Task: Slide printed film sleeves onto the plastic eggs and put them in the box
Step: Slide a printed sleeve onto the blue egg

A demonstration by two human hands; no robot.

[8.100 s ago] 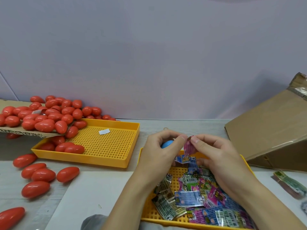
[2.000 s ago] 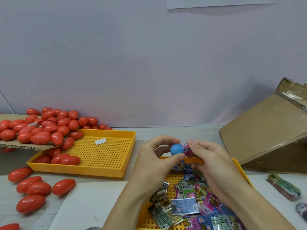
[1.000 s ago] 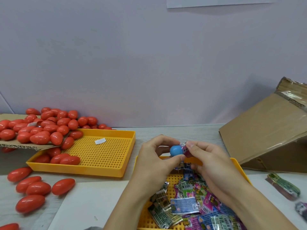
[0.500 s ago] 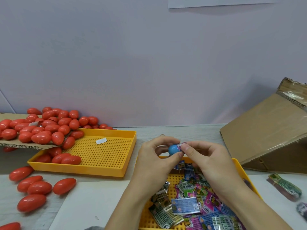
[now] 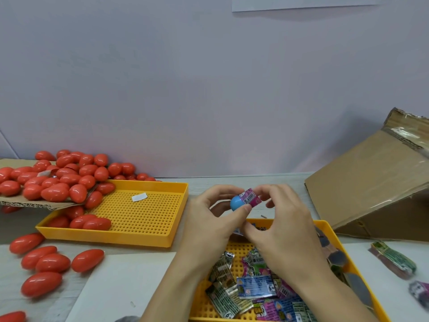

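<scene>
Both hands [image 5: 243, 219] pinch sleeved egg [image 5: 241, 201]

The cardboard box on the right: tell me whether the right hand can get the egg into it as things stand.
Probably yes. The right hand pinches the pink sleeve on the blue egg, and nothing stands between it and the cardboard box. The box's opening isn't visible.

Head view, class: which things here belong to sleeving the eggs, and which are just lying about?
In the job:
blue egg
pink sleeve
left hand
right hand
loose sleeves
red eggs
cardboard box

Lying about:
white slip
white sheet
</scene>
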